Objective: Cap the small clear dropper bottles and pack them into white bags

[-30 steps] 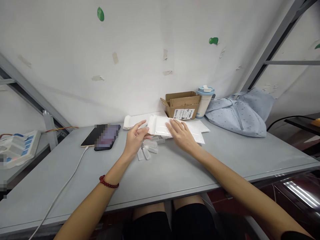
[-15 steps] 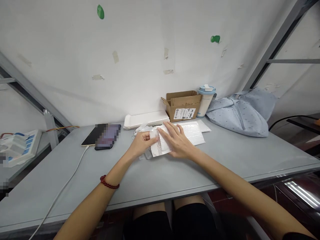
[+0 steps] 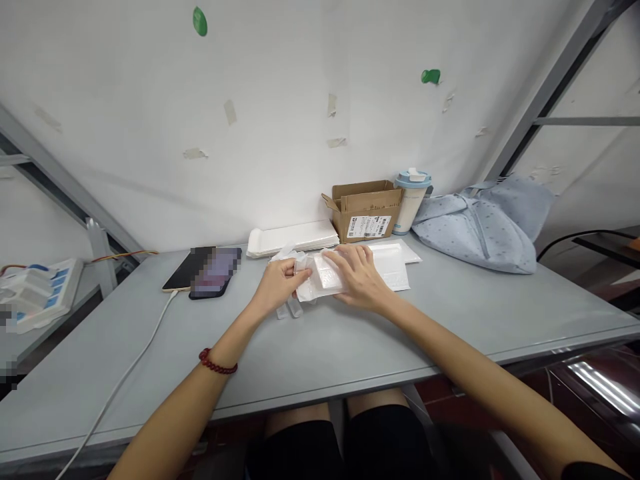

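A white bubble mailer (image 3: 327, 279) is held just above the middle of the table, its left end towards my left hand (image 3: 274, 285). My left thumb and fingers pinch that end, where the flap looks folded over. My right hand (image 3: 361, 280) grips the mailer's body, fingers curved over its top and far edge. Translucent plastic strips (image 3: 294, 308) lie beside my left hand, partly under the mailer. Another flat white mailer (image 3: 411, 252) shows behind my right hand. A stack of white mailers (image 3: 295, 239) rests behind both hands, against the wall.
An open cardboard box (image 3: 369, 217) and a lidded cup (image 3: 413, 203) stand at the back. A pale blue cloth bag (image 3: 480, 230) lies to the right. Two phones (image 3: 216, 273) lie at left, with a white cable (image 3: 133, 373) running off the table's front. A power strip (image 3: 37, 300) sits further left.
The mailer's left end has tipped and its flap has folded over between my left fingers. My right fingers have curled more around the body. Both arms have barely moved.
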Demonstrator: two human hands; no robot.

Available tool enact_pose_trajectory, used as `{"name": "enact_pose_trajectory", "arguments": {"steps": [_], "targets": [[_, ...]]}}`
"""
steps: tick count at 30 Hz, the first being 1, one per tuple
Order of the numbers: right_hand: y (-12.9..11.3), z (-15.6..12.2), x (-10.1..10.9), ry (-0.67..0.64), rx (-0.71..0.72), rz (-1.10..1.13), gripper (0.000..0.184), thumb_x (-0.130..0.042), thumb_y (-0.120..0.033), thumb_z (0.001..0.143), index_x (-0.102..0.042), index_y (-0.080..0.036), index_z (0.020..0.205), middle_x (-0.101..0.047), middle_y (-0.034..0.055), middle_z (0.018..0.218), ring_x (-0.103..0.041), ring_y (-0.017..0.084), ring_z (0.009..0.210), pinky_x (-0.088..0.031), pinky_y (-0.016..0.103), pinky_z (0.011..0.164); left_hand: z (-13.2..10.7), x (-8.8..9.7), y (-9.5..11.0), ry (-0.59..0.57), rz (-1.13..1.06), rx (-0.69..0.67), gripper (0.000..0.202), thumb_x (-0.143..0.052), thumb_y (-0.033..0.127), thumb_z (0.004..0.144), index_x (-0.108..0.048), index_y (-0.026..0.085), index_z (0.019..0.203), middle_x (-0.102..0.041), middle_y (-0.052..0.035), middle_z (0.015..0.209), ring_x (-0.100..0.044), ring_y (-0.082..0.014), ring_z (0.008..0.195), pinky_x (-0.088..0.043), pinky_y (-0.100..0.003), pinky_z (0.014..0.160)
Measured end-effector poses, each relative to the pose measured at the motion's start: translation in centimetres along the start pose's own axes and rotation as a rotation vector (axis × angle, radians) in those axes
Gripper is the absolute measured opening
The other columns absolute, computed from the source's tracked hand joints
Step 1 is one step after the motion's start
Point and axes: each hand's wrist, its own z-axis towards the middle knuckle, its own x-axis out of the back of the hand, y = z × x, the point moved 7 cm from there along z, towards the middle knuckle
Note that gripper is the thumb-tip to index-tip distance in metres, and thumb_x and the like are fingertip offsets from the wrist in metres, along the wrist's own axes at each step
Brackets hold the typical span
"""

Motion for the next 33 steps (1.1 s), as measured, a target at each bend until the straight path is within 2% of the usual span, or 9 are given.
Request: {"name": "enact_pose_trajectory", "arguments": {"steps": [3,6,9,14,18,22,27,30,33], "targets": [[1.5,0.0,0.2,0.055,-0.087,-0.009,0.061,-0.058,-0.031,0.073,-0.037,-0.016,0.129,-0.045,0.0165,0.117,-0.039,0.031,0.109,-0.027,0.046,0.093,0.7,2.5,-0.4,0.15,-0.03,-0.015,0.021,-0.065,0.037,0.07,-0.062,0.016,0.067,-0.061,-0.0007,0.056,-0.052,-0.0125,0.045,-0.038,-0.023,0.044],[3.0,-0.1,0.5,0.102,-0.151,-0.006,0.057,-0.056,-0.028,0.074,-0.039,-0.017,0.127,-0.046,0.0151,0.114,-0.041,0.03,0.105,-0.029,0.043,0.089,1.3,6.3,-1.9,0.396,0.026,-0.027,0.015,-0.064,0.032,0.068,-0.063,0.016,0.067,-0.063,-0.0029,0.06,-0.056,-0.0145,0.051,-0.039,-0.024,0.049],[4.0,-0.2,0.8,0.14,-0.193,-0.005,0.055,-0.056,-0.024,0.072,-0.042,-0.018,0.125,-0.048,0.014,0.111,-0.043,0.029,0.102,-0.032,0.042,0.086,1.9,8.3,-3.0,0.492,0.216,-0.12,0.008,-0.064,0.025,0.065,-0.066,0.018,0.069,-0.068,-0.0055,0.073,-0.06,-0.0193,0.07,-0.043,-0.028,0.067],[3.9,-0.1,0.7,0.146,-0.192,0.017,0.052,-0.057,-0.021,0.071,-0.044,-0.017,0.121,-0.05,0.0135,0.11,-0.045,0.029,0.101,-0.033,0.04,0.086,3.2,6.6,-4.0,0.271,0.317,-0.215,0.025,-0.051,0.031,0.079,-0.07,0.022,0.094,-0.068,-0.008,0.106,-0.055,-0.0247,0.103,-0.038,-0.035,0.089],[3.6,-0.1,0.3,0.118,-0.182,0.017,0.05,-0.057,-0.023,0.072,-0.044,-0.017,0.121,-0.05,0.0138,0.11,-0.044,0.029,0.101,-0.033,0.04,0.086,3.7,4.7,-3.8,0.153,0.366,-0.267,0.034,-0.041,0.036,0.087,-0.069,0.023,0.099,-0.067,-0.0076,0.109,-0.052,-0.0248,0.109,-0.023,-0.04,0.104],[3.6,-0.1,0.0,0.096,-0.18,0.012,0.049,-0.056,-0.026,0.075,-0.044,-0.017,0.121,-0.05,0.0139,0.111,-0.044,0.028,0.102,-0.032,0.04,0.087,4.0,3.9,-4.1,0.102,0.474,-0.27,0.039,-0.033,0.038,0.09,-0.067,0.023,0.103,-0.067,-0.0076,0.11,-0.049,-0.0241,0.113,-0.022,-0.041,0.104],[3.5,-0.1,0.0,0.094,-0.175,0.009,0.048,-0.058,-0.024,0.074,-0.046,-0.015,0.12,-0.05,0.0142,0.111,-0.044,0.028,0.101,-0.033,0.039,0.087,3.8,4.2,-3.8,0.147,0.539,-0.293,0.041,-0.036,0.043,0.089,-0.067,0.02,0.103,-0.065,-0.0091,0.11,-0.044,-0.0254,0.118,-0.024,-0.042,0.104],[3.6,-0.1,-0.2,0.073,-0.185,0.006,0.049,-0.059,-0.023,0.073,-0.046,-0.015,0.12,-0.05,0.0143,0.112,-0.044,0.028,0.102,-0.033,0.039,0.087,3.3,5.4,-2.5,0.28,0.487,-0.344,0.037,-0.041,0.041,0.088,-0.066,0.019,0.105,-0.063,-0.0096,0.114,-0.044,-0.025,0.12,-0.026,-0.04,0.104],[3.9,-0.1,-0.7,0.033,-0.202,0.004,0.05,-0.059,-0.024,0.073,-0.045,-0.016,0.12,-0.05,0.0142,0.114,-0.044,0.029,0.103,-0.033,0.04,0.086,2.5,6.4,-1.4,0.4,0.366,-0.353,0.034,-0.046,0.037,0.085,-0.063,0.019,0.109,-0.063,-0.0089,0.115,-0.053,-0.0225,0.108,-0.039,-0.035,0.093]]}}
